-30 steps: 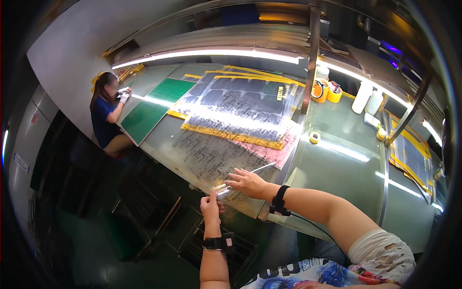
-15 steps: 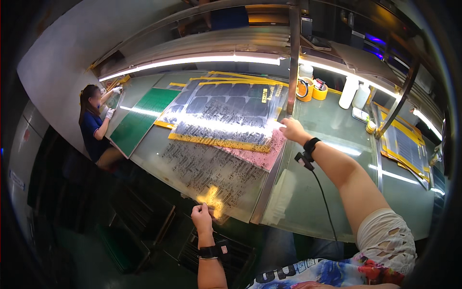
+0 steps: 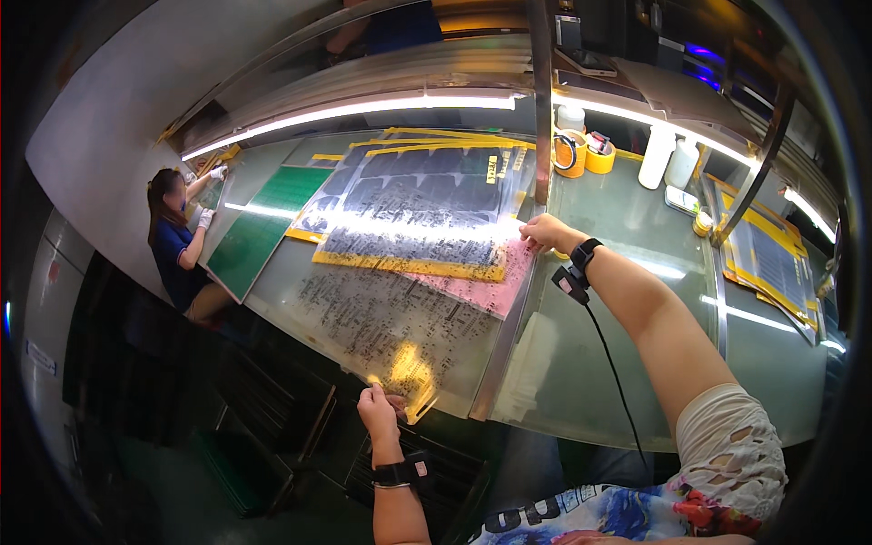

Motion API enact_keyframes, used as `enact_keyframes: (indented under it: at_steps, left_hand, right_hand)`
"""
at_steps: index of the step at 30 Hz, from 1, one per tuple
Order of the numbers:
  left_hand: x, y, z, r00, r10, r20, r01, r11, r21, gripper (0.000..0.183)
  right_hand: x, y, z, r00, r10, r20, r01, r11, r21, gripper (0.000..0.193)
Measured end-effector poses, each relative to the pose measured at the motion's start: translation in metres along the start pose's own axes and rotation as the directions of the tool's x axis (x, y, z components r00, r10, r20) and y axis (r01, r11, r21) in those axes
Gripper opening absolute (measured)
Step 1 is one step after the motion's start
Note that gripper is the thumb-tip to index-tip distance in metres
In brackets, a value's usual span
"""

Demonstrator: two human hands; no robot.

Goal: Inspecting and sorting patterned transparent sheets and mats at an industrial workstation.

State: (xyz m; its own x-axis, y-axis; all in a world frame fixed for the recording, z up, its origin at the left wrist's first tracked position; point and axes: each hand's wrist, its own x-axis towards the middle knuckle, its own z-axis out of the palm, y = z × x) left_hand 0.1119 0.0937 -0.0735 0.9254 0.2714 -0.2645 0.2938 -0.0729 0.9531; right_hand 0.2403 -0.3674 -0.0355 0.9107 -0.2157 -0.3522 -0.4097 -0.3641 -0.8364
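A see-through film [image 3: 386, 304] printed with dense black marks stretches between my two hands over the table. My left hand [image 3: 380, 413] is closed in a pinch on its near edge, beside a bright yellow patch of glare or tape that I cannot tell apart. At the film's far right corner, my right hand [image 3: 548, 233] pinches the edge with its fingertips. Beneath the film lie a pink sheet [image 3: 488, 295] and dark film sheets [image 3: 436, 168] edged with yellow tape. Each wrist wears a black strap, the right one with a cable.
Left of the films lies a green panel [image 3: 272, 213], and a co-worker [image 3: 177, 245] in white gloves works at the far left. Tape rolls [image 3: 570, 154], white bottles [image 3: 656, 156] and a metal post [image 3: 542, 100] stand along the back. More yellow-edged films [image 3: 767, 254] lie at the right.
The view has shifted slightly. Both hands keep their pinch on the film, and the yellow patch by my left hand has changed shape as the film's near edge flexes.
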Motion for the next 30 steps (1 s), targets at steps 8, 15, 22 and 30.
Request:
enact_keyframes:
  at_steps: [8,15,22,30]
  left_hand:
    - [0.0,0.012,-0.018,0.997,-0.036,0.068,0.031,0.997,0.074,0.023]
    - [0.002,0.014,-0.023,0.997,-0.027,0.077,0.03,0.999,-0.042,0.017]
    - [0.017,0.018,-0.001,0.994,0.105,0.013,-0.101,0.976,-0.191,0.012]
    - [0.017,0.035,0.018,0.986,0.164,-0.03,-0.167,0.963,-0.214,0.011]
  right_hand:
    - [-0.005,-0.011,0.012,0.995,0.048,0.092,-0.052,0.998,0.044,0.034]
    - [-0.022,-0.03,0.029,0.971,-0.212,0.105,0.223,0.97,-0.096,0.019]
    - [-0.077,-0.085,0.058,0.599,-0.796,-0.083,0.667,0.553,-0.499,0.012]
    - [-0.128,-0.121,0.036,0.478,-0.864,-0.155,0.768,0.497,-0.404,0.01]
